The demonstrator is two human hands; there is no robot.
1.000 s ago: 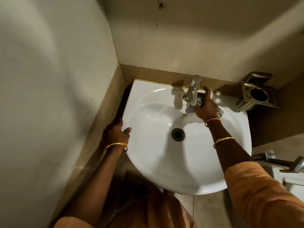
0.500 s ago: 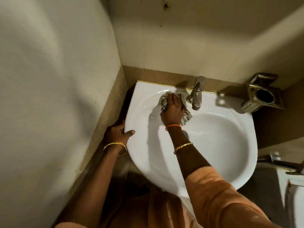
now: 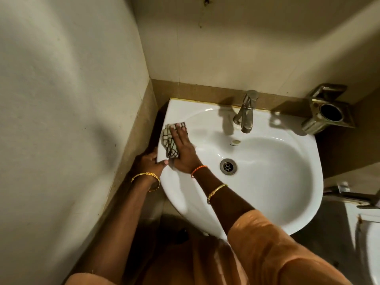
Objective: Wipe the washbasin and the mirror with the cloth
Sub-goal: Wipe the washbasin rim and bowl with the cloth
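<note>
A tiled corner holds the washbasin. At its nine o'clock rim, the right hand presses flat on the cloth; the left hand grips the edge. Basin wiping looks underway; no mirror is in view.

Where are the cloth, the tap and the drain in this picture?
cloth (image 3: 169, 140): head view, on the checked fabric left of the fingers.
tap (image 3: 245, 116): head view, on the metal spout.
drain (image 3: 228, 166): head view, on the metal grate in the bowl.

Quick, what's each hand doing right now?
Left hand: gripping the basin rim.
Right hand: flat, pressing the cloth on the rim.
</note>
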